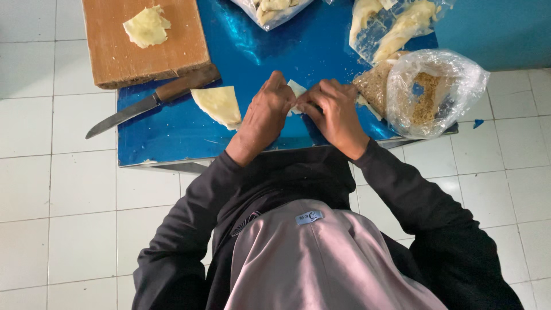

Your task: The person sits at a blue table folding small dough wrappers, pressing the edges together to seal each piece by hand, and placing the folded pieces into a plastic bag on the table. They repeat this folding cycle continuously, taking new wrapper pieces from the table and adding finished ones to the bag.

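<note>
Head view: knife beside cutting board.

Glossy blue tabletop, matt rough wooden board, crinkled clear plastic bag, seemingly metal knife blade

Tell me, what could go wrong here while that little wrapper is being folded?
1. The knife lies with its blade past the table edge; a bump from the left hand could knock it to the floor.
2. The crumb bag sits open at the table's corner beside the right hand; a nudge might spill it.
3. The thin wrapper pinched between both hands could tear.
</note>
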`<state>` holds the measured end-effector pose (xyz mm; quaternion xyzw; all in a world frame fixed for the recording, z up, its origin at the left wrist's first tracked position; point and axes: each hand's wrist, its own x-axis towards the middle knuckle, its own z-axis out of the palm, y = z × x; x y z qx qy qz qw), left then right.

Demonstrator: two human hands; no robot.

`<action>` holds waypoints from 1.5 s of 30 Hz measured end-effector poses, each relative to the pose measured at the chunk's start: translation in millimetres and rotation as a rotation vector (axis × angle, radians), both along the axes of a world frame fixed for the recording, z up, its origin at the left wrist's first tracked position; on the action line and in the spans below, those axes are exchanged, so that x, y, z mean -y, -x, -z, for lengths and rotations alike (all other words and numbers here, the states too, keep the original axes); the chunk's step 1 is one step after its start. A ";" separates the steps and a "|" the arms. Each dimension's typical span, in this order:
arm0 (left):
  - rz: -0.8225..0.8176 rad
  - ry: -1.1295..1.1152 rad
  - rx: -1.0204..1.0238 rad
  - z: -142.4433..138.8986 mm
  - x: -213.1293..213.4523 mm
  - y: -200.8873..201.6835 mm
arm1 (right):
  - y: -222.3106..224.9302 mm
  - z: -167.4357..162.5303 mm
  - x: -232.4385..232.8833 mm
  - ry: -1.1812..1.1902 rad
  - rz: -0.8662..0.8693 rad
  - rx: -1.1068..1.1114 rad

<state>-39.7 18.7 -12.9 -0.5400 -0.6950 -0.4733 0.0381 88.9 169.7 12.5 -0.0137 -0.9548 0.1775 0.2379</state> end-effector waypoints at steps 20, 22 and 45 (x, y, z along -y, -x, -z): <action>0.025 0.036 0.089 -6.5 5.0 3.5 | 13.9 1.4 -14.4 0.104 -0.082 0.019; 0.012 0.029 0.039 -6.8 5.0 2.4 | 15.2 0.5 -16.0 0.259 -0.049 0.126; -0.183 0.093 -0.163 -19.4 6.0 -1.5 | 7.8 1.2 -8.1 -0.160 -0.040 -0.068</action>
